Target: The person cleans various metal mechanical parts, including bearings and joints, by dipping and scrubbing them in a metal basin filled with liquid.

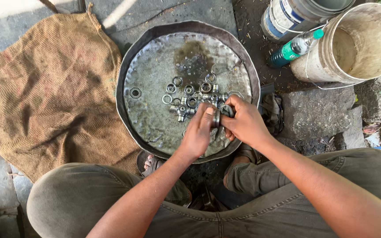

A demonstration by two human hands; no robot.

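Over the near edge of a round, shallow metal pan [155, 53], two bare hands are held close together. The left hand [198, 132] is curled, its thumb and fingers closed around a small round metal part [217, 118], which is pinched upright between both hands. The right hand [244, 122] is also closed on that part from the other side, with its fingers bent down over it. Both forearms are seen reaching in from the bottom of the view, above knees clothed in olive-grey trousers [89, 198].

Just beyond the hands, a loose cluster of nuts, rings and fittings [190, 94] is spread across the middle of the pan, whose floor is dented and stained with a dark oily patch near its far side. One single hexagonal nut [135, 92] is lying apart, towards the pan's left side.

To the left of the pan, a brown burlap sack [45, 88] is laid flat on the stone ground. At the upper right, a dirty white bucket [353, 42] is tipped on its side, a plastic bottle with a green cap [296, 46] is lying against it, and a cylindrical tin [296, 15] is partly seen beside them.
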